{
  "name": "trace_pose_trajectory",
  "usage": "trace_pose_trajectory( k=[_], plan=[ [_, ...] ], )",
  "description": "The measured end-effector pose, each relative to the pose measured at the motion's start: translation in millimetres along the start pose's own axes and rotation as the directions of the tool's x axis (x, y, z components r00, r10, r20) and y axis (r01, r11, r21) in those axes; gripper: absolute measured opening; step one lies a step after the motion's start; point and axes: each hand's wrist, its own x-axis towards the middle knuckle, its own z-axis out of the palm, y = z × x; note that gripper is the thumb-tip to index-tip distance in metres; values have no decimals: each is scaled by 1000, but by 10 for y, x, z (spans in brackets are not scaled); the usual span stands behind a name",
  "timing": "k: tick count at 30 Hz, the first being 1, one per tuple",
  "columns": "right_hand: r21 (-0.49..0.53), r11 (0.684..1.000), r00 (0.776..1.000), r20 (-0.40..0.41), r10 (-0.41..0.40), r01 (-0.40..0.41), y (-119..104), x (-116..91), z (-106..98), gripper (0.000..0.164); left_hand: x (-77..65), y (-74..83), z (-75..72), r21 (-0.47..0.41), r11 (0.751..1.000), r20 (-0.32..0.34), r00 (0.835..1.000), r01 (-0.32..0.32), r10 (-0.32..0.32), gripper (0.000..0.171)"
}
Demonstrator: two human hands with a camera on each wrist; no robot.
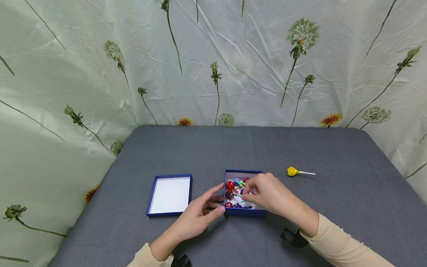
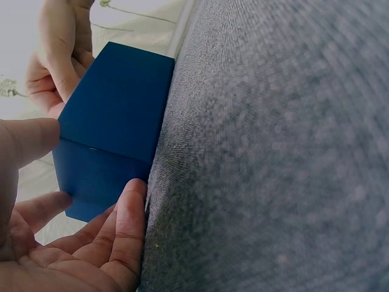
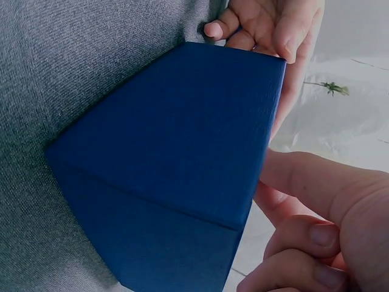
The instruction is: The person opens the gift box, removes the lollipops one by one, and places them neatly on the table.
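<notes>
A blue box (image 1: pixel 245 212) with a white inside stands on the table, holding several wrapped lollipops (image 1: pixel 230 185) in red, dark red, blue and purple. My right hand (image 1: pixel 271 193) reaches over its right wall, and its thumb and forefinger pinch a lollipop's green stick inside. In the right wrist view those fingertips are hidden behind the box wall. My left hand (image 1: pixel 200 215) rests against the box's left side, fingers fairly straight and spread. The left wrist view shows its fingertips (image 2: pixel 130 204) touching the blue wall low down by the cloth.
To the left lies the box's blue lid (image 1: pixel 169 194), white inside facing up. A yellow lollipop (image 1: pixel 292 171) with a white stick lies at the right, apart from the box. Grey cloth (image 1: pixel 207 152) covers the table, and a flowered curtain (image 1: pixel 253 74) hangs behind it.
</notes>
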Motion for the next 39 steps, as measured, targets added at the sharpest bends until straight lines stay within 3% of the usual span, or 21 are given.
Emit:
trace_pose_trajectory(
  k=[9, 39],
  plan=[
    [17, 999, 999, -42, 28, -28, 46, 29, -6, 22, 0, -1, 0, -3, 1000, -2, 1000, -2, 2, 63],
    [158, 980, 991, -29, 129, -122, 211, -14, -269, 10, 5, -2, 6, 12, 999, -5, 999, 37, -37, 64]
  ],
)
